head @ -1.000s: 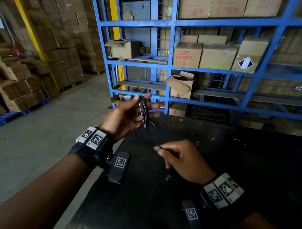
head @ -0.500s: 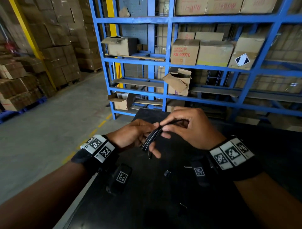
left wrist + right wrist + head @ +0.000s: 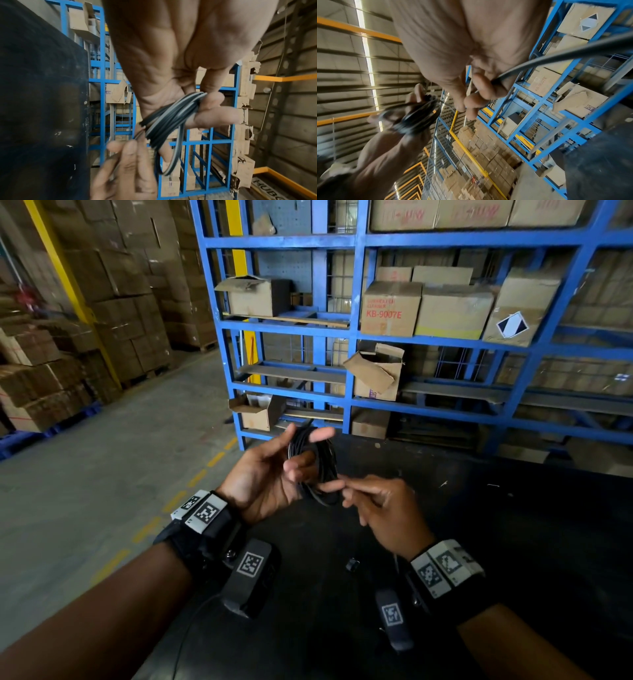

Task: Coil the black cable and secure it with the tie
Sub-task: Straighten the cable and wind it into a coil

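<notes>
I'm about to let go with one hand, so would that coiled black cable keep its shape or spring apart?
Probably loosens: the coiled black cable carries no tie, and one loop already sags below the left hand. It looks thin and light, so likely floppy.

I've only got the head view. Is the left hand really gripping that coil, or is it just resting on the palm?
Observer: Gripping. In the left wrist view the left hand clamps the coiled cable between thumb and fingers.
Operator: And the other one?
Observer: The right wrist view shows a black strand running across the right hand into its curled fingers.
Operator: Any tie on?
Observer: None shows around the loops; a thin strand leads from the coil to the right fingertips.
</notes>
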A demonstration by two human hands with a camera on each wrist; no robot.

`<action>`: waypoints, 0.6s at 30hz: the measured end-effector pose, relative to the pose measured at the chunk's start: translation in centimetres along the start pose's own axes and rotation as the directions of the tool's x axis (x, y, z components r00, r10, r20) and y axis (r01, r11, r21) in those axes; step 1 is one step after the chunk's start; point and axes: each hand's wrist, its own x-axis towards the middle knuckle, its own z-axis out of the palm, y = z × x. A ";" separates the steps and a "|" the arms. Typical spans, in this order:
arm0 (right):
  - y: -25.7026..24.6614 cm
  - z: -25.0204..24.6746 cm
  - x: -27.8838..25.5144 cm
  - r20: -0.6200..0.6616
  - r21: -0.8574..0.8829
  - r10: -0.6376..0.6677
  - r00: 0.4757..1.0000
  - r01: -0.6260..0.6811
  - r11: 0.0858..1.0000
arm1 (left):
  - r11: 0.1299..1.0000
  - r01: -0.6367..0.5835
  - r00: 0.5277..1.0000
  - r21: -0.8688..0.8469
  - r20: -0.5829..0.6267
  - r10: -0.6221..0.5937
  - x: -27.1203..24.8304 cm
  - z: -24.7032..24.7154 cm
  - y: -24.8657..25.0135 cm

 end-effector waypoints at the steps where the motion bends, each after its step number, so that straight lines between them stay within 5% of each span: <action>1: 0.0 0.6 -0.5 0.010 -0.022 0.018 1.000 -0.017 1.000 | 0.999 -0.045 0.998 0.024 -0.048 0.046 0.2 -0.1 0.1; 5: -0.8 1.9 -2.1 0.160 -0.198 0.021 0.987 0.011 0.980 | 0.962 -0.154 0.954 0.226 -0.220 0.204 1.1 -0.1 0.3; 8: -2.1 1.9 -2.2 0.249 -0.301 0.035 0.968 0.043 0.953 | 0.855 -0.116 0.906 0.506 -0.299 0.300 1.5 0.3 0.1; 13: -4.0 0.4 -1.2 0.309 -0.442 -0.050 0.950 0.190 0.877 | 0.559 -0.003 0.902 0.829 -0.239 0.359 1.8 -0.7 -1.4; 18: -5.4 -1.4 0.2 0.344 -0.452 -0.088 0.935 0.246 0.857 | 0.235 0.125 0.961 0.964 -0.176 0.213 1.3 -1.7 -2.9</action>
